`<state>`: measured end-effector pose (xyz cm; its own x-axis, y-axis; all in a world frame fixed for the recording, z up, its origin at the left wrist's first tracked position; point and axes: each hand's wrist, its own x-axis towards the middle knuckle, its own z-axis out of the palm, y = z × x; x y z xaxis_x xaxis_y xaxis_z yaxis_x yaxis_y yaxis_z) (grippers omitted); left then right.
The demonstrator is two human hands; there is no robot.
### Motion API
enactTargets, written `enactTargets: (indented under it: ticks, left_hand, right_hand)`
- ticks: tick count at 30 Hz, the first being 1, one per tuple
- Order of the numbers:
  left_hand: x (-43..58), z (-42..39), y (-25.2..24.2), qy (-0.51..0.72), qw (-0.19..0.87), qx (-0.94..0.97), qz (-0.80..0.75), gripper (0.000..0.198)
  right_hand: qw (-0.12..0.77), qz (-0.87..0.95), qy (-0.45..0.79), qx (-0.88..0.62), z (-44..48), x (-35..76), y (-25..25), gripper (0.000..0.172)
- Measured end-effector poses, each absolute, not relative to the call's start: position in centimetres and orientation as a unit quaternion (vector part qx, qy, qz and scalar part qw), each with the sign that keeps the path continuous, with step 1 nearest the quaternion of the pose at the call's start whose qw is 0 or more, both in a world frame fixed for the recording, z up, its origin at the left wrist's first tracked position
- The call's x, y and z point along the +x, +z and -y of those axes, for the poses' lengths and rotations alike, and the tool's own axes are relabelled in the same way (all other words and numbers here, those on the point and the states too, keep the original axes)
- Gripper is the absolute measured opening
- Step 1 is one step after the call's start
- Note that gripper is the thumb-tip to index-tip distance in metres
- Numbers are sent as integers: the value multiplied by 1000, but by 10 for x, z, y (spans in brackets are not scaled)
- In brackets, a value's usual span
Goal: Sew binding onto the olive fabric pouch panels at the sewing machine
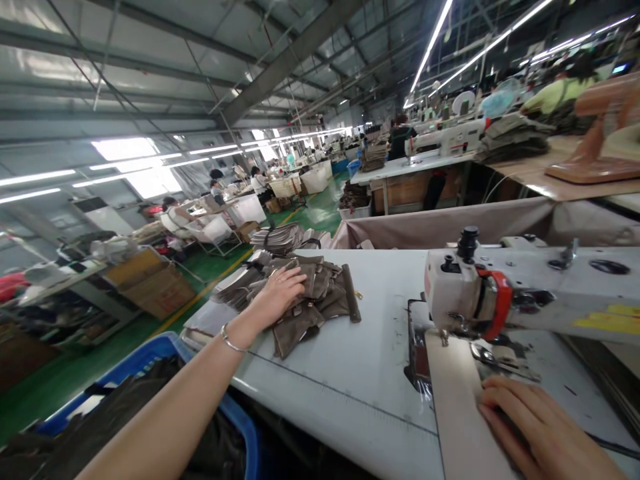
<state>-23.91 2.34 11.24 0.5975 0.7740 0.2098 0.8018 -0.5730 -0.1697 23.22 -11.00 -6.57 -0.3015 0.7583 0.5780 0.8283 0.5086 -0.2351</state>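
My left hand (283, 291) lies spread over a loose pile of dark brown-grey fabric pieces (320, 280) on the white sewing table (345, 373). Some pieces carry small metal fittings, and a brass-coloured one (358, 295) shows at the pile's right edge. A long beige fabric strip (455, 393) runs beneath the head of a white sewing machine (453, 280). At the strip's right edge, my right hand (540, 423) has thumb and fingers closed together on it, left of the table's front right corner. Part of this grip is hidden by the hand itself.
Stacked fabric pieces (277, 238) lie behind the pile. A blue plastic basket (250, 433) full of dark fabric stands below the table at left. A fabric-lined trough (440, 223) runs behind the table. An orange-brown fan (595, 133) and seated workers are farther off.
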Motion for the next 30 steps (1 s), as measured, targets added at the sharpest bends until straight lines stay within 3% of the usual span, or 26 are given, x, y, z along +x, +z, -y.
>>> enactTargets:
  ticks: [3, 5, 8, 13, 18, 22, 30]
  left_hand:
    - [-235, -6, 145, -115, 153, -903, 384, 23]
    - [-219, 14, 165, -215, 181, -887, 366, 22]
    - [-171, 38, 175, -292, 126, -879, 355, 28]
    - [-59, 34, 107, -217, -188, -897, 337, 33]
    - [4, 9, 25, -214, -348, -816, 410, 23]
    - [15, 7, 15, -235, -328, -809, 428, 7]
    - [23, 1, 19, -201, -294, -808, 469, 10]
  right_hand:
    - [274, 825, -59, -490, 112, 229, -56, 27]
    - [256, 833, -56, -487, 109, 224, -46, 23]
    - [222, 854, -37, -469, 96, 217, -34, 27]
    - [204, 855, -23, -477, 79, 211, -26, 28]
    - [211, 842, -17, -495, 83, 209, -27, 30]
    - [214, 844, -12, -491, 84, 209, -25, 39]
    - [221, 838, -6, -499, 83, 207, -24, 43]
